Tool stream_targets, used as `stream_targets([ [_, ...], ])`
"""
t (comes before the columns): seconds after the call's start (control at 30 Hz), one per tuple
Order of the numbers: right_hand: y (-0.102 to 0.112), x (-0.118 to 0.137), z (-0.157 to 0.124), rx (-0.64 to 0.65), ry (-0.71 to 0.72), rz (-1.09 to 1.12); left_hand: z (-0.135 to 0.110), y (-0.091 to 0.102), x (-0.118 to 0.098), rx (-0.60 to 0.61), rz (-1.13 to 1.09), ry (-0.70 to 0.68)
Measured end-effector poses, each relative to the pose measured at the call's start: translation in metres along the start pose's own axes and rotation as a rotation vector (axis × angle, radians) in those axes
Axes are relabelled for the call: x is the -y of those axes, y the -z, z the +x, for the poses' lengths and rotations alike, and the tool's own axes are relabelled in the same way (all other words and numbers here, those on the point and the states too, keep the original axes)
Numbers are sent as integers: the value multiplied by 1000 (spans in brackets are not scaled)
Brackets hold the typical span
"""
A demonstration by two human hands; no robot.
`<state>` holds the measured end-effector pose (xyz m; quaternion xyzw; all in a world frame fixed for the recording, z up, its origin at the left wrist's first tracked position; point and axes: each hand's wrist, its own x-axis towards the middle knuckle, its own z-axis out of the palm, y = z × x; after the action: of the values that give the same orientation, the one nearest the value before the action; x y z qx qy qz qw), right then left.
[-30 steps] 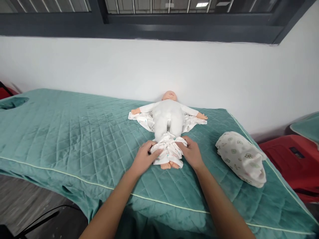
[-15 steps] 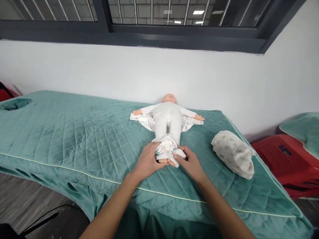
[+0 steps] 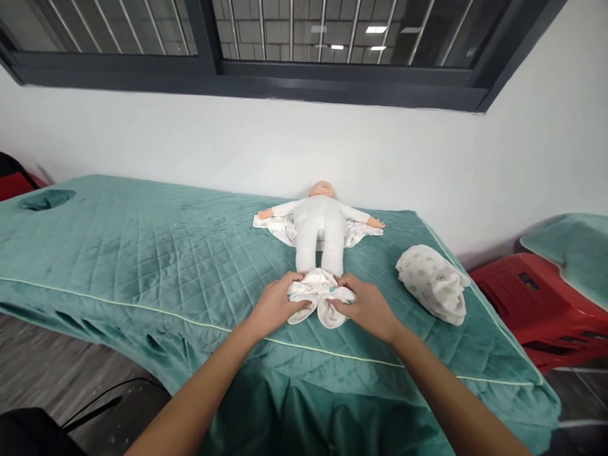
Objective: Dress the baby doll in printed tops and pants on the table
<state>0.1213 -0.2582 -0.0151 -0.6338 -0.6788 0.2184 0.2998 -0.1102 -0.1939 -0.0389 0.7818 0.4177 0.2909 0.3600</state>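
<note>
A baby doll (image 3: 320, 218) lies on its back on the green quilted bed cover, arms spread and legs toward me. White printed baby pants (image 3: 317, 290) are bunched around the ends of its legs, with two rounded white ends nearest me; the doll's feet are hidden. At the left side of the bunch, my left hand (image 3: 278, 299) pinches the fabric between thumb and fingers. My right hand (image 3: 367, 305) grips the opposite side the same way. A pale printed garment (image 3: 285, 229) is spread beneath the doll's back and arms.
Right of the doll, a rolled white printed cloth bundle (image 3: 433, 284) rests on the quilted cover (image 3: 190, 253). Beyond the bed's right end stands a red plastic stool (image 3: 532, 304) with green fabric (image 3: 570, 253) over it. A white wall and barred window are behind. The cover has a hole (image 3: 46, 200) at left.
The bunched pants have shifted slightly toward me, showing more of the doll's white legs. The feet that peeked out are now covered, and two rounded white ends show. Both hands keep their hold.
</note>
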Motion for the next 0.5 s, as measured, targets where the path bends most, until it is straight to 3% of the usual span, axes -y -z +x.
stream_targets([
  [0.13,10,15,-12,44,-34,99,-8,19,-20,102,-24,17],
  [0.3,21,31,-22,105,-102,353,-14,47,-51,361,-134,12],
  [0.5,54,52,-18,239,-33,596,-6,100,-87,643,3,-53],
])
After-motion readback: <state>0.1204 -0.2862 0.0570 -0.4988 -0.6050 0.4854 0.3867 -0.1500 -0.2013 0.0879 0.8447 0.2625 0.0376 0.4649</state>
